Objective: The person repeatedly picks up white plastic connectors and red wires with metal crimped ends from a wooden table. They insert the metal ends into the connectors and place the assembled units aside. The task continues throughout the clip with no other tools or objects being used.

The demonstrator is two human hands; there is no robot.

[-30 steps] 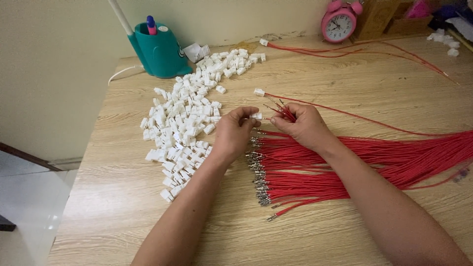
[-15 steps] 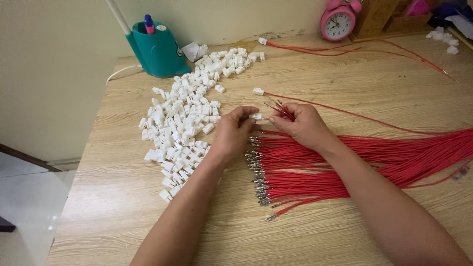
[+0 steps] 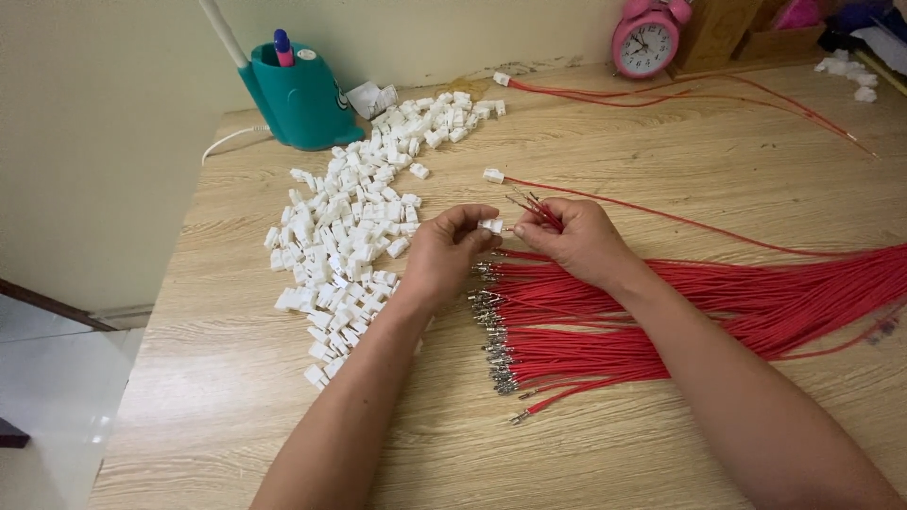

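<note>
Head view: left hand (image 3: 444, 255) grip pinched on a small white plug (image 3: 491, 226), just above the red wire bundle (image 3: 661, 312) on the worktop (image 3: 586, 444). Right hand (image 3: 581, 241) grip clamped on a few red wires (image 3: 531, 208), tips pointing toward the plug, close to it. Pile of white plugs (image 3: 354, 227) left of the bundle. Teal holder (image 3: 298, 99) and pink clock (image 3: 647, 38) beyond it.

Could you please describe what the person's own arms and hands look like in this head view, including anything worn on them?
Both forearms are bare as far as the picture shows: no sleeves reach into view. The left hand and the right hand wear no gloves, and no watch, bracelet or ring can be seen on them. Fingernails look short and unpainted, though they are small in the picture. No markings, tape or cables sit on either arm.
</note>
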